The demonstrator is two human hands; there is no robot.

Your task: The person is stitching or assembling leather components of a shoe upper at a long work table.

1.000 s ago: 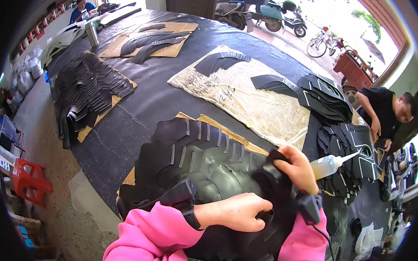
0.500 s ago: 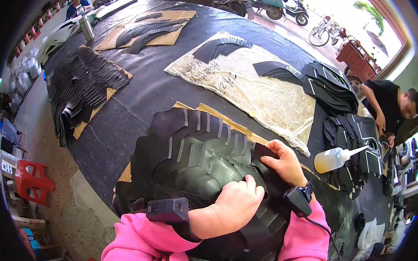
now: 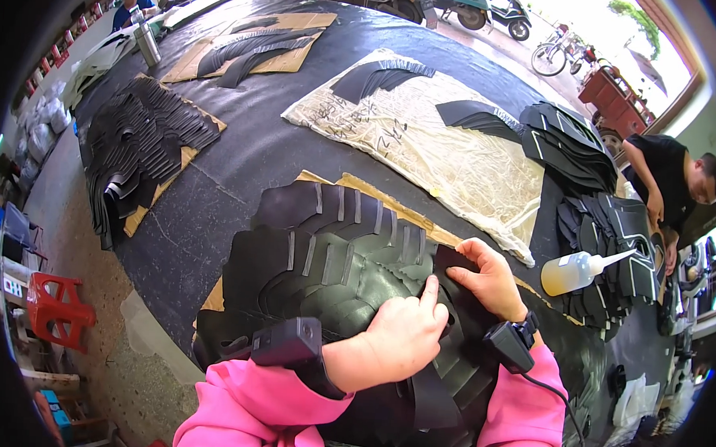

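Overlapping black leather-like pieces (image 3: 324, 262), some with pale grey strips along an edge, are spread in front of me on cardboard. My right hand (image 3: 487, 279) pinches the upper edge of a dark piece (image 3: 446, 263) between thumb and fingers. Beside it, my left hand (image 3: 405, 329) lies over the pieces with its index finger stretched toward that edge. The other left fingers are loosely curled, and the thumb is hidden beneath. Both wrists carry small black devices.
Black pieces are stacked at the left (image 3: 142, 146) and right (image 3: 569, 153). A pale wrapped board (image 3: 448, 171) lies beyond my work. At the right, a squeeze bottle (image 3: 567, 274) of yellowish liquid rests by more pieces. A co-worker (image 3: 672, 173) bends over the right side.
My left index finger has straightened and moved slightly up toward the dark piece's edge. My right hand keeps its hold in nearly the same place.
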